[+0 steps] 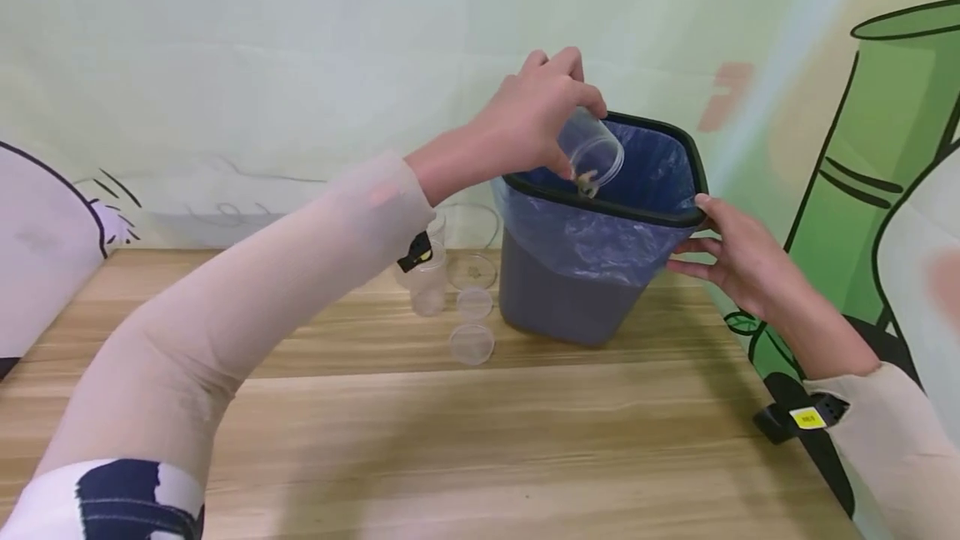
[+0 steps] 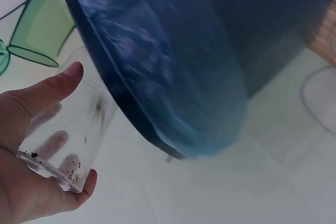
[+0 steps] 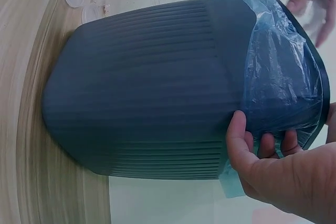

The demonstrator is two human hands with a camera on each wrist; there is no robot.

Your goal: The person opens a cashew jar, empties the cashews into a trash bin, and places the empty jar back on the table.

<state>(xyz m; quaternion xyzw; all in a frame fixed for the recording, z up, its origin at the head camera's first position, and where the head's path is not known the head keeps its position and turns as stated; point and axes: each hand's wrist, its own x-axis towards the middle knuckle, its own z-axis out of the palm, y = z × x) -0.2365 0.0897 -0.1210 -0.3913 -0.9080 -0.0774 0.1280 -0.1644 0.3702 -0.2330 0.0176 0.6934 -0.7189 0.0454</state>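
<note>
My left hand (image 1: 536,115) grips a clear plastic cup (image 1: 596,144), tipped mouth-down over the trash bin (image 1: 562,302). Small pale scraps (image 1: 587,184) are at the cup's lip. Dark specks (image 2: 34,155) cling near the cup's base in the left wrist view. The grey bin leans to the right, and a bluish plastic bag (image 1: 577,244) lines it, folded over its black rim. At the bin's right side, my right hand (image 1: 738,257) holds the rim, thumb on top and fingers beneath against the bag.
Left of the bin on the wooden table (image 1: 487,457) stand clear cups (image 1: 428,294). Several round clear lids (image 1: 472,344) lie beside them. A printed cloth backdrop (image 1: 187,107) hangs right behind the table.
</note>
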